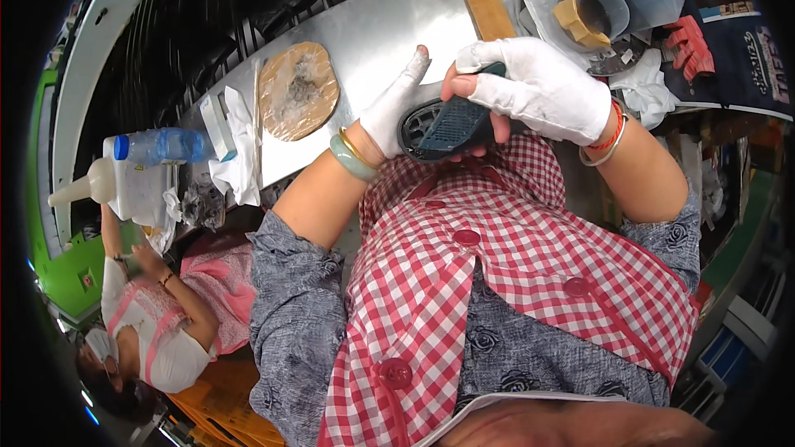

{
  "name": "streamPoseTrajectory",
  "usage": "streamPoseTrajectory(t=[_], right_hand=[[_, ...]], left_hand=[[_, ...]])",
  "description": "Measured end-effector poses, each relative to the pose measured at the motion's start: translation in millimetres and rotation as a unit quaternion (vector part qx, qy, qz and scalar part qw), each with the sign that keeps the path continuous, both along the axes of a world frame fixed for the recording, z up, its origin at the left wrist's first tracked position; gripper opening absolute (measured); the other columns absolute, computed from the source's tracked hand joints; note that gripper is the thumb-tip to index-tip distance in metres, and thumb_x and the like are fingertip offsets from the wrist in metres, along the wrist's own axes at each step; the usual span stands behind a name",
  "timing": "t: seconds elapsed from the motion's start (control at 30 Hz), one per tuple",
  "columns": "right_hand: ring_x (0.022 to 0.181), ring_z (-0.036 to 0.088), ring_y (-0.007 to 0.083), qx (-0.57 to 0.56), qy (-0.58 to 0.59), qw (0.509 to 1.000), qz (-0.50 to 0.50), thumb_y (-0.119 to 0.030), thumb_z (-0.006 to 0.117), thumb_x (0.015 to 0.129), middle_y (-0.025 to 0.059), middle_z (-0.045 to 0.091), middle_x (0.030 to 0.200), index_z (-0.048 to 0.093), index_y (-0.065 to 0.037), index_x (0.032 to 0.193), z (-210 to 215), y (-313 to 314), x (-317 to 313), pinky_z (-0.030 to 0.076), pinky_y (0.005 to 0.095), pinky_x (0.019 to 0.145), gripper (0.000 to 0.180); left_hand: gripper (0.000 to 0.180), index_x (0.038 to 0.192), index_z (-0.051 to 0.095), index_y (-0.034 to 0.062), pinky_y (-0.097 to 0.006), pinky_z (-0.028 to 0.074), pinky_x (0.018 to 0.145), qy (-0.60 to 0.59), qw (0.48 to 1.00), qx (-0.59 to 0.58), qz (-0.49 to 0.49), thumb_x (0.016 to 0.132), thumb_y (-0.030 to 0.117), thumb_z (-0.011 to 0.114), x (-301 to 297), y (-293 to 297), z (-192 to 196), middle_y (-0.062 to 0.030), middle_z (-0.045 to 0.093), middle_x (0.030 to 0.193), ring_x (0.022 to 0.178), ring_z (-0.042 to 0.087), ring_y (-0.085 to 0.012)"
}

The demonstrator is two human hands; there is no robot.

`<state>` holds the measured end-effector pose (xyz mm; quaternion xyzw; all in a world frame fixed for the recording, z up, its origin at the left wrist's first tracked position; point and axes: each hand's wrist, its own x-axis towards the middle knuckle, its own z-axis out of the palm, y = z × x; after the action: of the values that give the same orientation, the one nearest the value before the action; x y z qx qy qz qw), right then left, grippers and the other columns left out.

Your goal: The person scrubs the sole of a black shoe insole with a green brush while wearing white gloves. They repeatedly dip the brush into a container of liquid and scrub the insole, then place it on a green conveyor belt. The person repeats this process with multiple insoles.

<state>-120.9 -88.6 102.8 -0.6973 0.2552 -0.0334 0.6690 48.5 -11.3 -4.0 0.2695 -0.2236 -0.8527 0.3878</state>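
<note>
In front of my checked apron I hold a black oval plastic part (419, 126) with openings in its face. My left hand (399, 108), in a white glove with bare fingertips, supports it from the left, its thumb stretched upward and its fingers mostly hidden underneath. A dark teal, finely ribbed panel (455, 126) lies tilted across the part's right side. My right hand (530, 95), gloved the same way, pinches the panel's upper edge between thumb and fingers. Whether the panel is joined to the oval part I cannot tell.
On the metal table (373, 37) lie a film-wrapped round brown pad (298, 91) and a wooden block (487, 7). A tub (603, 12) and red glove (689, 47) are at right. Left are a water bottle (166, 146) and another person (166, 314) working.
</note>
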Motion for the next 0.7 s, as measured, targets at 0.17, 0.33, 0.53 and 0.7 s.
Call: streamPoseTrajectory(t=[0.17,0.33,0.53,0.7], right_hand=[[0.05,0.051,0.0061,-0.026,0.019,0.999,0.03,-0.027,0.056,0.09,0.0025,0.062,0.084,0.063,-0.003,0.094,-0.7,-3.1,8.1,0.041,0.0195,0.053,0.025],[0.053,0.052,0.0058,-0.011,-0.006,0.999,0.042,-0.025,0.058,0.088,0.0016,0.062,0.085,0.065,-0.003,0.092,-4.6,-8.3,-1.9,0.04,0.0202,0.061,0.023],[0.056,0.052,0.0063,0.015,-0.02,1.0,-0.009,-0.022,0.059,0.087,0.001,0.061,0.081,0.065,-0.003,0.091,-23.3,-6.9,-34.9,0.04,0.0204,0.061,0.021],[0.057,0.052,0.0045,0.029,0.018,0.993,-0.109,-0.026,0.058,0.087,-0.0003,0.058,0.065,0.065,-0.002,0.093,-34.7,-10.6,-72.2,0.037,0.0183,0.052,0.025]], left_hand=[[0.085,0.128,0.04,0.0035,-0.041,0.055,0.043,0.004,0.998,0.057,-0.032,0.082,0.074,0.026,8.2,-1.6,-0.4,-0.0237,0.06,0.091,0.069,0.065,-0.0395],[0.094,0.136,0.03,0.0045,-0.042,0.057,0.045,0.007,0.999,0.033,-0.04,0.076,0.076,0.037,19.0,4.3,-11.7,-0.0251,0.054,0.108,0.07,0.065,-0.0363],[0.111,0.134,0.029,-0.0069,-0.037,0.056,0.046,-0.029,0.992,0.064,-0.108,0.069,0.083,0.036,27.0,7.9,-1.6,-0.0261,0.052,0.116,0.064,0.065,-0.0335],[0.082,0.134,0.03,-0.0046,-0.045,0.056,0.062,0.032,0.995,0.094,-0.029,0.085,0.061,0.041,29.3,9.6,-7.1,-0.024,0.048,0.123,0.091,0.061,-0.0365]])
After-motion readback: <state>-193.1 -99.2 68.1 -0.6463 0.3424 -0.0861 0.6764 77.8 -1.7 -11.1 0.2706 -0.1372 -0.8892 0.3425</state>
